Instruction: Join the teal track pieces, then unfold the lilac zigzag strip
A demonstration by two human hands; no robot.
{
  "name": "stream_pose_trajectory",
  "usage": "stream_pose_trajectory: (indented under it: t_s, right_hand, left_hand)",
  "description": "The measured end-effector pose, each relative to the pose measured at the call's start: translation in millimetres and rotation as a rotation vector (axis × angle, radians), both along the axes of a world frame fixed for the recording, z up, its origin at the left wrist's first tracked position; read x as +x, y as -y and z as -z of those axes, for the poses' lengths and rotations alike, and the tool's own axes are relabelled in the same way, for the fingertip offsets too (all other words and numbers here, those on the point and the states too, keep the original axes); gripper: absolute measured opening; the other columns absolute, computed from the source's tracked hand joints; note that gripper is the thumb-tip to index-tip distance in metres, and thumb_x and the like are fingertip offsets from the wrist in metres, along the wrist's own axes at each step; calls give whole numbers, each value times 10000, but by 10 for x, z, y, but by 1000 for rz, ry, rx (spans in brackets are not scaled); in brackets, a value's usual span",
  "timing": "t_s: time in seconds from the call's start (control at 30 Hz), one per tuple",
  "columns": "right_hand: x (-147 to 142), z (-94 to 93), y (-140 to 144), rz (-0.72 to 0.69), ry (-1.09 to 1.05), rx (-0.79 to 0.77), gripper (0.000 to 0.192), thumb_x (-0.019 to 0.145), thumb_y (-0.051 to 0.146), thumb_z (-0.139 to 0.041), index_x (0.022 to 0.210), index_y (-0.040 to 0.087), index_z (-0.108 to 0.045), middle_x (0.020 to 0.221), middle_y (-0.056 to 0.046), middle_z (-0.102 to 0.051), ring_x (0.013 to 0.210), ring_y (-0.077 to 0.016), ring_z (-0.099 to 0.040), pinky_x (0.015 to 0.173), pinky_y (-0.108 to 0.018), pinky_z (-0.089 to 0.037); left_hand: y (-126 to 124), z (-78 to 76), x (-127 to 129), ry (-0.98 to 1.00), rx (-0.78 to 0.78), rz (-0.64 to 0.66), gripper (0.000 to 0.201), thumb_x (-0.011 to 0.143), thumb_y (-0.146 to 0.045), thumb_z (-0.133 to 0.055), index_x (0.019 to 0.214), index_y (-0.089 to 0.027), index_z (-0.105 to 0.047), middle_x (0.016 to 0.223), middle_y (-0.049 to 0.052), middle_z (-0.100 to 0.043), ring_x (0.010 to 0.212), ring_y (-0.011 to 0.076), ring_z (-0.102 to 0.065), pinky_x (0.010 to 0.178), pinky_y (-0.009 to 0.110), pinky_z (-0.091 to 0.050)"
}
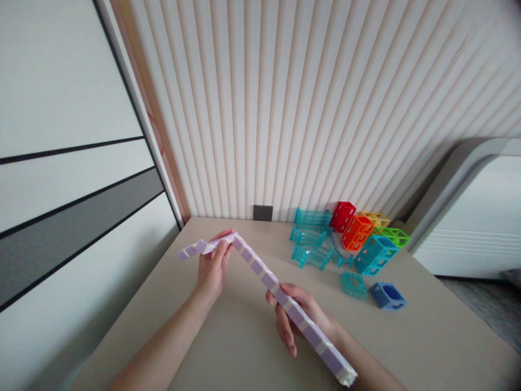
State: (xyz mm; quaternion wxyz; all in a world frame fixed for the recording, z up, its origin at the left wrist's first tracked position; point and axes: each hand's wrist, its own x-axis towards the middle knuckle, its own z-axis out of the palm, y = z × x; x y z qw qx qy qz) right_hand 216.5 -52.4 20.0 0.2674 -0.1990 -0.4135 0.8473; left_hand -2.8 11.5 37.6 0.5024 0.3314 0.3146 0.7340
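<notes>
I see a long lilac-and-white segmented plastic strip (260,271), a chain of wedge-shaped links, held in the air above the beige worktop (228,336) and bent into an angle near its far end. My left hand (212,267) has its fingers closed around the bend, thumb on the near face, so the short section sticks out toward 9 o'clock. My right hand (296,317) cradles the long straight run from below, fingers curled loosely round it and not fully clamped, while the tail of the strip runs down along my right forearm toward 5 o'clock. Holding it at 2 spots like this looks to me like a way of keeping the straight part steady while the end link is twisted.

Out at 2 o'clock, well apart from both hands, lies a heap of translucent plastic lattice blocks (358,233): teal curved pieces, red, orange, yellow and green cubes. A flat teal square frame (353,284) and a small blue open box (387,296) lie nearer. A dark wall socket (262,212) sits at 12 o'clock.
</notes>
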Motion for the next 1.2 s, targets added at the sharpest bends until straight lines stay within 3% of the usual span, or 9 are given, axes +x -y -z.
stream_pose_trajectory:
  t_s: [0.1,0.2,0.3,0.47,0.57,0.7,0.83,1.03,1.2]
  right_hand:
    - [58,-3,-21,61,-179,34,522,937,663,-375,924,187,-589,395,43,-549,327,-174,-540,396,-234,-383]
    - [66,-95,-24,333,-271,70,485,971,592,-384,830,187,-611,447,28,-571,318,-142,-494,395,-236,-347]
    - [58,-180,-42,608,-197,195,382,943,494,-510,801,168,-650,596,-28,-665,434,-149,-568,470,-264,-404]
    - [17,-140,-78,788,121,543,224,910,425,-671,946,209,-625,770,-22,-683,687,-178,-637,682,-305,-505]
    - [19,-107,-79,791,274,774,383,908,387,-694,1238,268,-541,1100,-62,-684,908,-194,-661,846,-343,-520]
    - [48,-68,-94,598,481,986,652,894,355,-715,1462,278,-404,1403,-128,-567,1198,-254,-597,1059,-439,-450]
    - [30,-12,-117,517,515,1003,713,811,524,-771,1408,235,-509,1409,-147,-581,1252,-316,-581,1071,-456,-454]
    - [0,-47,-12,796,452,859,509,910,571,-629,1317,265,-613,1380,-141,-631,1288,-341,-571,1091,-510,-431]
    - [11,-98,59,839,407,923,422,936,532,-619,1264,267,-620,1367,-138,-642,1289,-322,-576,1077,-509,-448]
  left_hand:
    - [23,-2,25,8,41,22,314,778,-391,-822,1031,-214,-766,1152,70,-750,1100,186,-668,989,305,-511]
    - [48,26,69,14,25,65,298,766,-375,-834,998,-197,-778,1106,77,-765,1026,176,-691,938,299,-545]
    - [65,54,113,19,-37,81,303,735,-391,-854,942,-179,-788,1022,77,-782,952,175,-709,904,310,-566]
    - [89,56,149,2,-77,53,322,704,-415,-868,874,-155,-783,931,74,-789,880,175,-717,851,305,-580]
    - [126,69,169,-34,-85,78,359,719,-440,-853,896,-139,-771,899,90,-789,838,188,-725,829,322,-583]
    - [170,119,200,-64,-107,110,383,742,-447,-836,952,-134,-766,944,112,-794,873,227,-745,874,364,-581]
    - [193,154,218,-75,-116,159,376,746,-428,-838,978,-139,-776,980,122,-798,919,253,-748,937,403,-569]
    - [270,155,247,-76,-85,308,408,766,-419,-829,1086,-172,-770,1128,132,-776,1089,278,-710,1083,448,-479]
    - [330,137,268,-55,-57,399,373,781,-415,-817,1089,-207,-774,1194,114,-758,1162,277,-680,1133,452,-429]
